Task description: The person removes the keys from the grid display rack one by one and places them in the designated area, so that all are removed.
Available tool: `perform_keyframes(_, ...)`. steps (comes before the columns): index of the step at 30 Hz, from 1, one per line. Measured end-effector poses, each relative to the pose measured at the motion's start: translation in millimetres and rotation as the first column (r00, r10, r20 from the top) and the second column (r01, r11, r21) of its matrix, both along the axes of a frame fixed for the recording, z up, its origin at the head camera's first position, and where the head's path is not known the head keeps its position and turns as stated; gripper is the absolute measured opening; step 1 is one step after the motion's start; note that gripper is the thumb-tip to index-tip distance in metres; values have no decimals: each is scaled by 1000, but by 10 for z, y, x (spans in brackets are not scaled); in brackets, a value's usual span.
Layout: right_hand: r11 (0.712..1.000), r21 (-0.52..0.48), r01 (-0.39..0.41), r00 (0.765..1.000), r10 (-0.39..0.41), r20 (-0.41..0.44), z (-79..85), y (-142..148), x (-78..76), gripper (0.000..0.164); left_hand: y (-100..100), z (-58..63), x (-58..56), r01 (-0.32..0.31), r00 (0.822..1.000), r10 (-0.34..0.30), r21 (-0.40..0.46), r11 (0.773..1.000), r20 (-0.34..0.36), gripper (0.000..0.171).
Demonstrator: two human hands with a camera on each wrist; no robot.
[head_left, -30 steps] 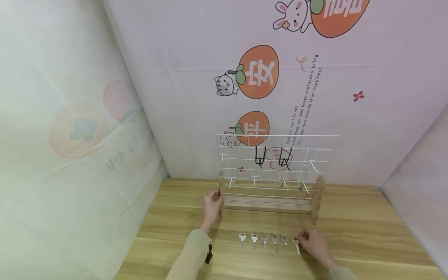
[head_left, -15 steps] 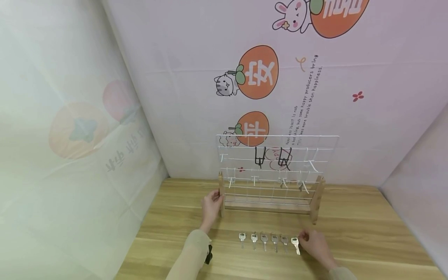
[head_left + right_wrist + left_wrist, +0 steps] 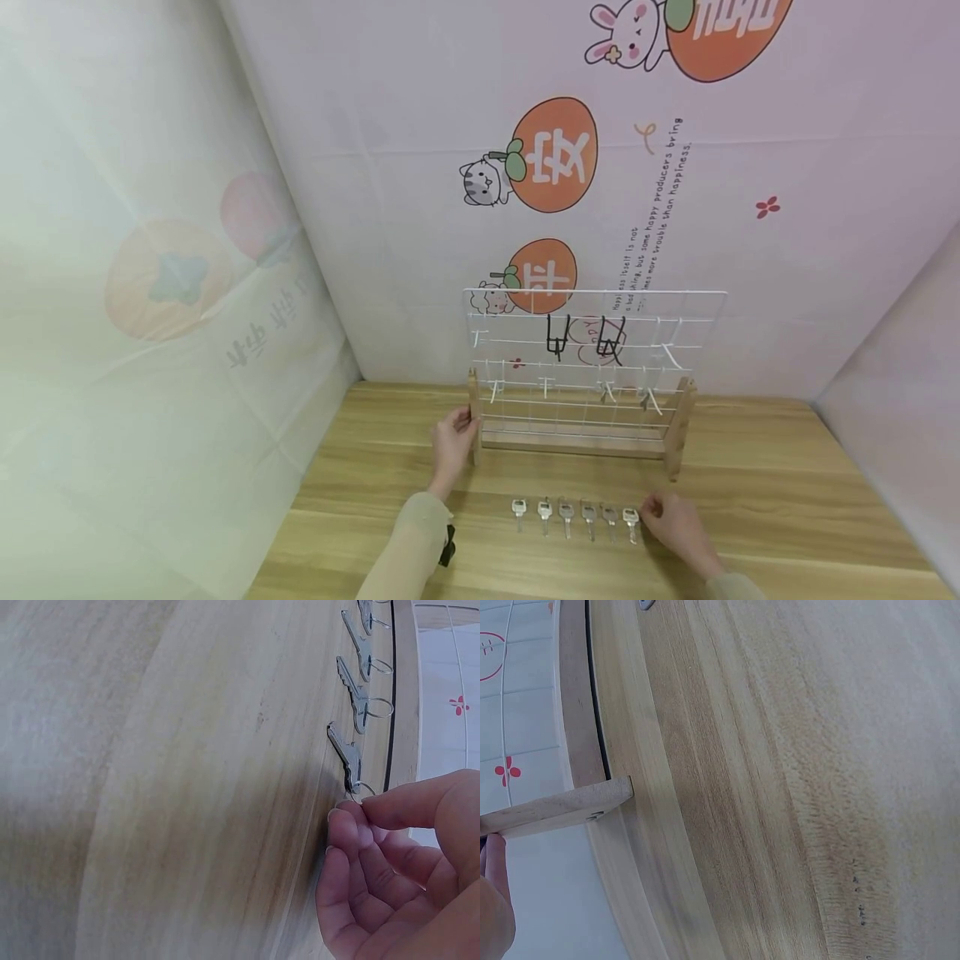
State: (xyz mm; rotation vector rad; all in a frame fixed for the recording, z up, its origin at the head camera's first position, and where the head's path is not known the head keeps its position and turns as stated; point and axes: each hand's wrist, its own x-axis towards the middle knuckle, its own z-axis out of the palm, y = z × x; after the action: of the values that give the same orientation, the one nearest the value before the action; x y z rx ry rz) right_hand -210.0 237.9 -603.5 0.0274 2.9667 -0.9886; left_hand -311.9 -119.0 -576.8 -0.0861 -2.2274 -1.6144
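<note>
At the right end of a row of keys, my right hand (image 3: 675,523) pinches the thin ring of the last key (image 3: 346,759) between thumb and index finger. That key (image 3: 631,523) lies on the tabletop with its blade toward me. The other keys (image 3: 566,517) lie side by side to its left, some with rings showing. My left hand (image 3: 453,442) grips the left wooden upright (image 3: 474,417) of a white wire grid rack (image 3: 573,429). Only part of the left hand (image 3: 493,900) shows in the left wrist view, against the upright's edge.
White hooks (image 3: 546,385) and two black hooks (image 3: 557,337) hang on the grid. Small grey pieces, perhaps keys, hang at two white hooks on the right. A printed cloth (image 3: 390,250) stands behind the wooden table (image 3: 787,500), with pale sheets at both sides.
The rightmost key has swung slightly, its blade tip shifting left so it lies straighter in line with the others. Both hands and the rack stay in place.
</note>
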Motion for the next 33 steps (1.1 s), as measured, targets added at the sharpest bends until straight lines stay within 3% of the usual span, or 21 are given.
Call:
perform_keyframes(9,1000,16,-10,1000,10,-16,0,9,2,4,4,2,-7,-3,1000,3,3,1000,-9,21)
perform_keyframes(16,1000,-30,8,1000,-8,12,74,14,-5,5,9,14,0,4,1000,-4,14,1000,1,22)
perform_keyframes(23,997,-81,-11,999,8,-33,295,21,-71,15,7,22,5,-1,1000,0,34,999,22,21)
perform_keyframes(33,994,-106,2,979,-24,-200,670,-133,-168,16,-1,22,8,12,1000,-14,43,999,26,21)
